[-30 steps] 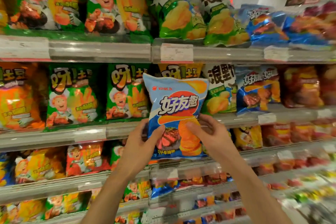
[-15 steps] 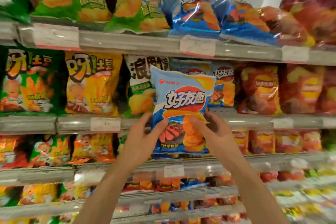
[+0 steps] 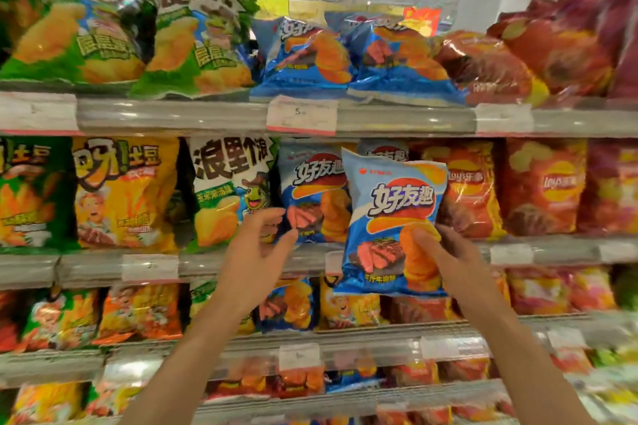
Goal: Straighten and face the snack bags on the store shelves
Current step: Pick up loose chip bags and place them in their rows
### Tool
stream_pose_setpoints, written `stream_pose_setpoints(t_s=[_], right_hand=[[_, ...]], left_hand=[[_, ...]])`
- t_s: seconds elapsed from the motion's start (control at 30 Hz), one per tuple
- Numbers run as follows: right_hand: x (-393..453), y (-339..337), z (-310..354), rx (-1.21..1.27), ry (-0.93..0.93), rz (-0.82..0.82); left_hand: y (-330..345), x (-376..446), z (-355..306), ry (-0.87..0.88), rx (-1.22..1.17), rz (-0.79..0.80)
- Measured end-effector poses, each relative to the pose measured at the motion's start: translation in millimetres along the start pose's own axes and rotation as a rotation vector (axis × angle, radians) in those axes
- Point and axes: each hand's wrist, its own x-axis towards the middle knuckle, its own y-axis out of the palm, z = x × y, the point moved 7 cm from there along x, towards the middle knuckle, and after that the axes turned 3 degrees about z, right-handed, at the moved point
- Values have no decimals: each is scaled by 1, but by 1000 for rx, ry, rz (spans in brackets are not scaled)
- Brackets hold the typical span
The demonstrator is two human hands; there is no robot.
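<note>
While the thumb presses its front, right fingers [image 3: 455, 245] wrap behind blue bag [image 3: 390, 217].

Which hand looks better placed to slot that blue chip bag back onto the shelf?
Right hand, probably: it grips the blue chip bag just before the matching blue bags. The left hand holds nothing.

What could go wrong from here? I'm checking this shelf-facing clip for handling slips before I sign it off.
1. Only the right hand pinches the blue chip bag, low on its right side; the left hand is off it, so the bag may tilt or slip.
2. The slot it seems headed for already holds a blue shelf bag; pushing in could knock that one crooked.
3. The thumb presses the bag's front, which may crush chips.
</note>
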Motion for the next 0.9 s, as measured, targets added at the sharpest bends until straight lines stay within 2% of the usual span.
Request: stream_pose_setpoints(t_s=[0.13,0.33,0.43,0.5,0.67,0.73,0.8,0.9], right_hand=[[38,-17,-5,-9,-17,-67],[82,-4,10,-57,-87,-115],[88,9,10,-163,-90,-104],[87,8,6,-252,-118,-157],[57,23,23,-569,-417,-329],[47,45,21,-732,-522,-327],[51,61,9,-856,-506,-265],[67,57,-4,-889,-431,-221]], left_hand=[[19,25,-8,197,256,-50],[43,48,-6,310,384,-39],[47,51,0,362,449,-44],[48,51,3,379,462,-48],[49,52,6,421,477,-74],[50,52,6,424,478,-82],[51,52,6,425,481,-77],[50,55,8,412,485,-63]])
